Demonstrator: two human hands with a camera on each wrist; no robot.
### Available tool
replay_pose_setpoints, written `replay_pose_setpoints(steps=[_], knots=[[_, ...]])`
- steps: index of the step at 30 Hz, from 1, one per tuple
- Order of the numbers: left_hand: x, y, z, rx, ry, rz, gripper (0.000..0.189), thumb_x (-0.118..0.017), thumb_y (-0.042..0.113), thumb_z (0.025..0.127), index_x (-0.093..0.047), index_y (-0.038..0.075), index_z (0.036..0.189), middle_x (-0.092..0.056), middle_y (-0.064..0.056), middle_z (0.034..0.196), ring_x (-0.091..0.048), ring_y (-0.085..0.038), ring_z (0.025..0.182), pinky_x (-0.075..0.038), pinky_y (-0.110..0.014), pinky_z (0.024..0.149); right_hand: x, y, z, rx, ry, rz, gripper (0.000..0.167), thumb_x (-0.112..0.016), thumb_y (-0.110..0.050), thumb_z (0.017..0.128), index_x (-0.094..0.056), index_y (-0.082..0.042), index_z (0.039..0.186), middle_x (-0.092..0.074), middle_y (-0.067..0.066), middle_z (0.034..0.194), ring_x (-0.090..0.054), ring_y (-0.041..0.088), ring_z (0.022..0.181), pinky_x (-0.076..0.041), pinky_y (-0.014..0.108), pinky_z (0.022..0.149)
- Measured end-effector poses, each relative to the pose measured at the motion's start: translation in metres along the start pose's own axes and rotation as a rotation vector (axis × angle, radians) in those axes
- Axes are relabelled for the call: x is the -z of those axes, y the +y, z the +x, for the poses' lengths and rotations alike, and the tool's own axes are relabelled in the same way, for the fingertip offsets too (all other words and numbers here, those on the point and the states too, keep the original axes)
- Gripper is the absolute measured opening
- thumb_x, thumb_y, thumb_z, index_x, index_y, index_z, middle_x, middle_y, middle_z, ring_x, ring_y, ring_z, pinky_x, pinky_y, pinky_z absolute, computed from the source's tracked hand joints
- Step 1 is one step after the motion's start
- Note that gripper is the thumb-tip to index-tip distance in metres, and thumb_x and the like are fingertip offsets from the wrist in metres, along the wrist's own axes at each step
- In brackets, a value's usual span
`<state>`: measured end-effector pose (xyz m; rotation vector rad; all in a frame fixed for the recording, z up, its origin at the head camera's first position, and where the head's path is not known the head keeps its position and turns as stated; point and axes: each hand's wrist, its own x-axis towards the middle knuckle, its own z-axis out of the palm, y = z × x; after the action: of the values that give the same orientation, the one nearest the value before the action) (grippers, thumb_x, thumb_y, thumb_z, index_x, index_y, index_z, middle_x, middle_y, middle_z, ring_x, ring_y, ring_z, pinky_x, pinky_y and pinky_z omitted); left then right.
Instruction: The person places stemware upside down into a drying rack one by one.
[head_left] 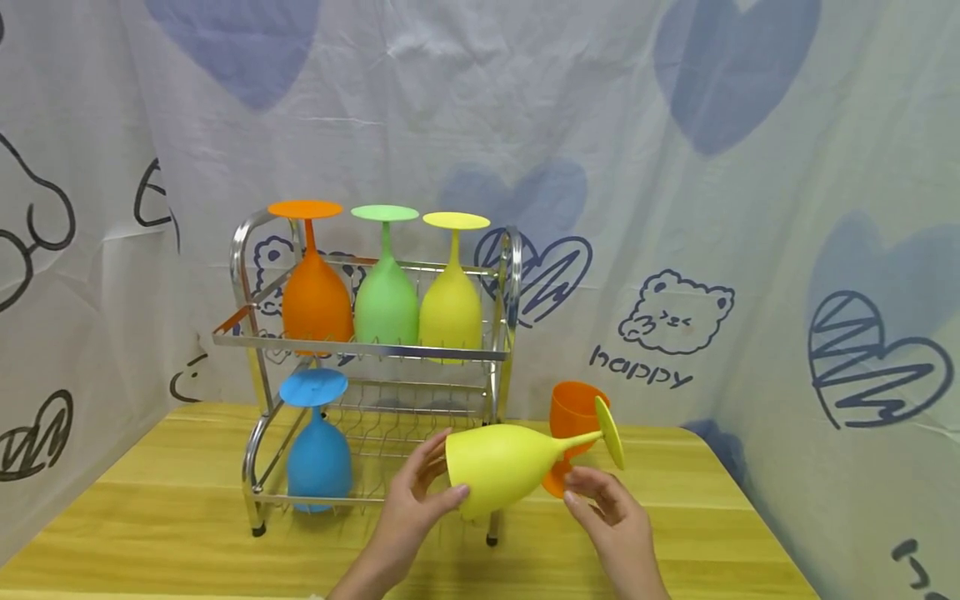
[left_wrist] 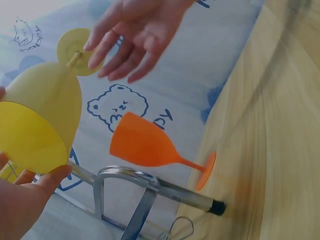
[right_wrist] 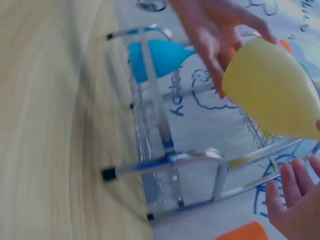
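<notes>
My left hand (head_left: 412, 508) grips a yellow goblet (head_left: 498, 467) by its bowl near the rim, thumb in front and fingers behind. The goblet lies on its side in the air, mouth toward the left and foot tipped to the upper right. Just below its stem, my right hand (head_left: 611, 521) is held with fingers loosely bent and nothing between them. In the left wrist view the right hand's fingers (left_wrist: 135, 60) extend near the goblet's foot (left_wrist: 75, 47). An orange goblet (head_left: 577, 404) stands upright on the table behind, partly hidden by the yellow one.
A two-tier metal rack (head_left: 360, 350) stands on the wooden table (head_left: 150, 500). Its top shelf bears upside-down orange (head_left: 317, 300), green (head_left: 386, 304) and yellow (head_left: 450, 308) goblets. On the lower shelf, a blue goblet (head_left: 318, 458) is inverted at the left. A printed curtain (head_left: 750, 208) hangs behind.
</notes>
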<state>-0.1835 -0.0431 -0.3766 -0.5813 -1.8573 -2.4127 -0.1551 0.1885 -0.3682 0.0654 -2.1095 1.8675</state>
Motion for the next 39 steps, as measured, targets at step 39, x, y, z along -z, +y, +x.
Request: replay_pose_setpoints(steps=[39], knots=[[0.004, 0.002, -0.014, -0.023, -0.164, 0.129, 0.065, -0.059, 0.014, 0.097, -0.025, 0.005, 0.152, -0.025, -0.024, 0.151, -0.032, -0.046, 0.133, -0.048, -0.043, 0.097, -0.029, -0.003, 0.002, 0.027, -0.261, 0.463, 0.063, -0.065, -0.003, 0.089, -0.034, 0.0, 0.143, -0.05, 0.012, 0.131, -0.053, 0.022, 0.114, -0.046, 0.032, 0.096]])
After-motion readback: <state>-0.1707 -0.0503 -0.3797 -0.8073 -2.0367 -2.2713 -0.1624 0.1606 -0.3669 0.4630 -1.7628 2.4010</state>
